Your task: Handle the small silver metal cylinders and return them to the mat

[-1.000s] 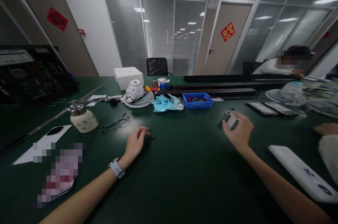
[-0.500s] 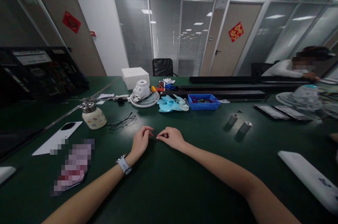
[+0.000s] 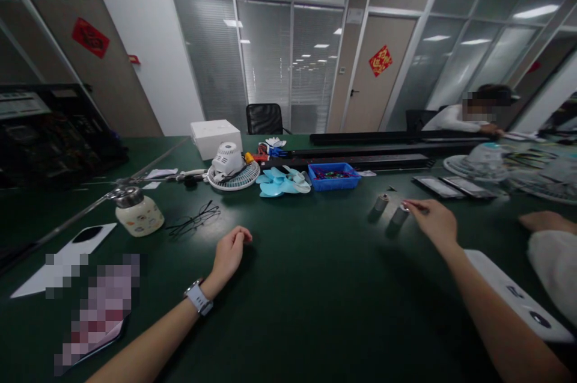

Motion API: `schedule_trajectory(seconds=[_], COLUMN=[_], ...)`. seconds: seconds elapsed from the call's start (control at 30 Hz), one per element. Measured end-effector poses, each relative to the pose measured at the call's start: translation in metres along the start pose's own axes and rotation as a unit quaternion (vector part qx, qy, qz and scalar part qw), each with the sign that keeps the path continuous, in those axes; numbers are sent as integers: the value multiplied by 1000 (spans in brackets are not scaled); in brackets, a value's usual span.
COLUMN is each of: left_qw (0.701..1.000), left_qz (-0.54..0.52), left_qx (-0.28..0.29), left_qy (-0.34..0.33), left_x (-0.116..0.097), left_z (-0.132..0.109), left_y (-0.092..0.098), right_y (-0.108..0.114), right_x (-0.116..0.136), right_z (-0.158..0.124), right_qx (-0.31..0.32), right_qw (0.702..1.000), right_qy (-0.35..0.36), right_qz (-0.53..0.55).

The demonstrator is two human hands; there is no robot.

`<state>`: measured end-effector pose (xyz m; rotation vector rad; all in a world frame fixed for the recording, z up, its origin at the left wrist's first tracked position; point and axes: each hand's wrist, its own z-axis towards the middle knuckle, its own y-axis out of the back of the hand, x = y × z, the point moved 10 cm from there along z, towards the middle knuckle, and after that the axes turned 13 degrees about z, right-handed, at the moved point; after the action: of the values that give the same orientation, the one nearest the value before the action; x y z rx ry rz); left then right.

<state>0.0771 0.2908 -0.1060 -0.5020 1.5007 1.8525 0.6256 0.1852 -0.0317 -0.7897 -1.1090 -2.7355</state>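
Observation:
My left hand [image 3: 232, 254], with a watch [image 3: 199, 297] on its wrist, rests near the table's middle. Its fingers are curled in, and whatever may be inside them is hidden. Out to the right, my right hand [image 3: 435, 220] has thumb and index finger pinched at the top edge of a small grey metal cylinder [image 3: 399, 216]. I cannot make out what the fingertips hold there. A second metal cylinder [image 3: 381, 202] stands just left of it. Black-framed glasses [image 3: 193, 219] lie to the left of my left hand.
Along the back are a white box [image 3: 216, 137], a white fan part [image 3: 229, 175], light-blue fan blades [image 3: 276, 183] and a blue tray [image 3: 336, 183] of small parts. A jar [image 3: 139, 214] and phones stand or lie left. Another person's sleeve [image 3: 554, 269] comes in at right.
My right hand has moved from beside my left hand far to the right, to the metal cylinder. The view has turned right, and another person's arm has appeared at the right edge.

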Motion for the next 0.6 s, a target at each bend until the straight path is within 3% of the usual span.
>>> schedule_trajectory(seconds=[0.1, 0.33, 0.6], left_qw=[1000, 1000, 1000], left_qz=[-2, 5, 10], left_qx=[-2, 4, 17], left_qy=[1, 0, -3], left_x=[0, -1, -1], left_z=[0, -1, 0], left_y=[1, 0, -2], right_y=[-10, -15, -12], right_x=[-22, -35, -33], right_z=[-2, -2, -4], right_qx=[23, 34, -11], right_qw=[999, 994, 997], right_qy=[-36, -99, -73], right_qz=[-10, -8, 33])
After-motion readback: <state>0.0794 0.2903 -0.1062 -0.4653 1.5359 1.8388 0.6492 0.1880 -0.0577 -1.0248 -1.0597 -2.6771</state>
